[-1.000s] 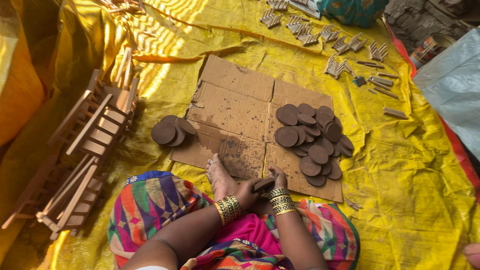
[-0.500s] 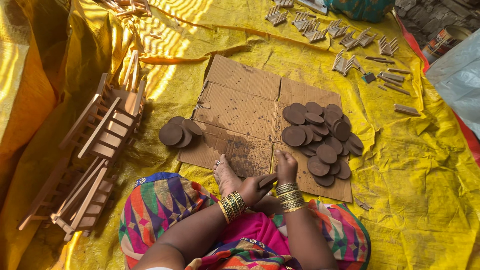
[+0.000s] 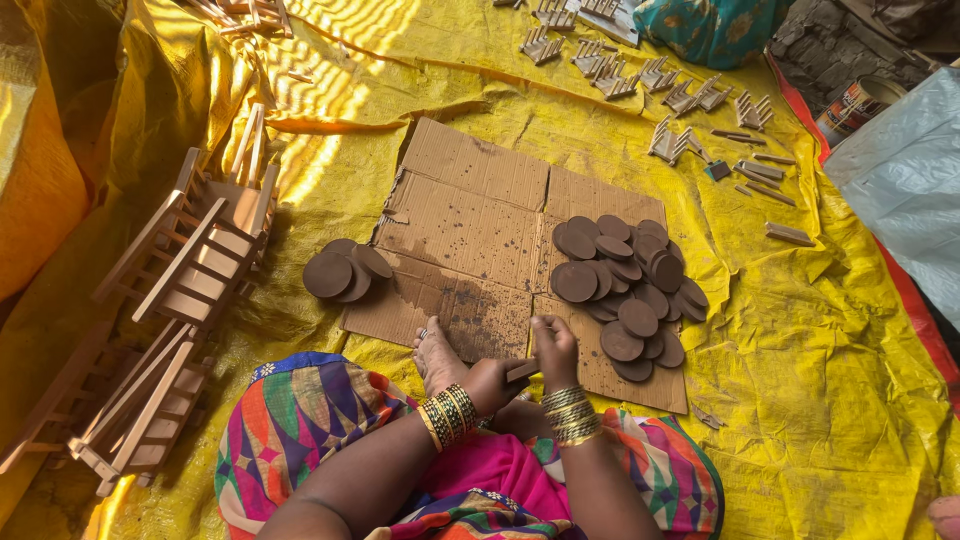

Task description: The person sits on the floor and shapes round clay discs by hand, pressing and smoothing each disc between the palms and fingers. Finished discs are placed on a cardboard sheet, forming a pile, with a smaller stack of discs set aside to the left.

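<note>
the left hand (image 3: 492, 385) and the right hand (image 3: 556, 345) meet low in the middle of the view, just above the person's lap, and both are closed on one small brown piece (image 3: 521, 371) pinched between them. the piece sits over the near edge of the cardboard sheet (image 3: 480, 215), right beside the bare foot (image 3: 437, 352). its long axis runs roughly left to right with a slight upward tilt toward the right hand, one end buried in the left fist, the other under the right fingers; its full outline is hidden, so the exact shape can't be told. gold bangles (image 3: 448, 415) stack on both wrists. on the cardboard to the right lies a big pile of brown discs (image 3: 625, 280), lying flat and overlapping, roughly twenty, though the overlap hides an exact count. off the cardboard's left edge sits a small pile of brown discs (image 3: 343, 272), about four showing. the cardboard is one flattened sheet with a dark stain near the foot. everything rests on a yellow tarp (image 3: 830, 360). at far left, wooden slatted frames (image 3: 195, 260) lean in a heap, at least three. along the top right, small wooden assemblies (image 3: 675, 140) are scattered, about ten, with a few loose wooden sticks (image 3: 788, 233) near them.
</note>
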A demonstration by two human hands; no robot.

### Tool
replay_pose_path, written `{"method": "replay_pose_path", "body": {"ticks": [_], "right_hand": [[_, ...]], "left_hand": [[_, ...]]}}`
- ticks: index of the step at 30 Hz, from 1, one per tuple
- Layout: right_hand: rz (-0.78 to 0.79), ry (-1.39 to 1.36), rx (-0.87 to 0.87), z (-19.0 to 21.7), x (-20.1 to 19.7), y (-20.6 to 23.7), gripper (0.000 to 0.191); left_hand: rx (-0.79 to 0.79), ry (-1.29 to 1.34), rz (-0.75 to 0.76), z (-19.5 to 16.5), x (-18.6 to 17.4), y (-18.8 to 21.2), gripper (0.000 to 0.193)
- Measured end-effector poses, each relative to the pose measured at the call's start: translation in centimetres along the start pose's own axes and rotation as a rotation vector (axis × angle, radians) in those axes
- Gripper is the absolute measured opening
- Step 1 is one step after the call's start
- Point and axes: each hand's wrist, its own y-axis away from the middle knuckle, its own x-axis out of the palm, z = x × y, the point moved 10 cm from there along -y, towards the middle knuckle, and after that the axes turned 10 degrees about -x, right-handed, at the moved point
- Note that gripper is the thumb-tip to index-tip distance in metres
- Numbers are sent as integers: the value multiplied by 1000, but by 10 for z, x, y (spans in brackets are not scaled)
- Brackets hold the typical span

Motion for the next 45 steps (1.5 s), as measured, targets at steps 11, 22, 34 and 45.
{"method": "replay_pose_path", "body": {"ticks": [11,22,34,45], "right_hand": [[69,125,-7,7,13,4,24],[-13,-649,582,-55,4,24,16],[-32,542,-352,62,18,47,18],[67,-399,425,-58,-22,6,18]], "left_hand": [[31,-16,-20,-5,0,6,28],[87,43,-88,-41,-7,25,41],[-23,-189,187,-9,28,18,23],[22,-87,31,-44,5,29,43]]}}
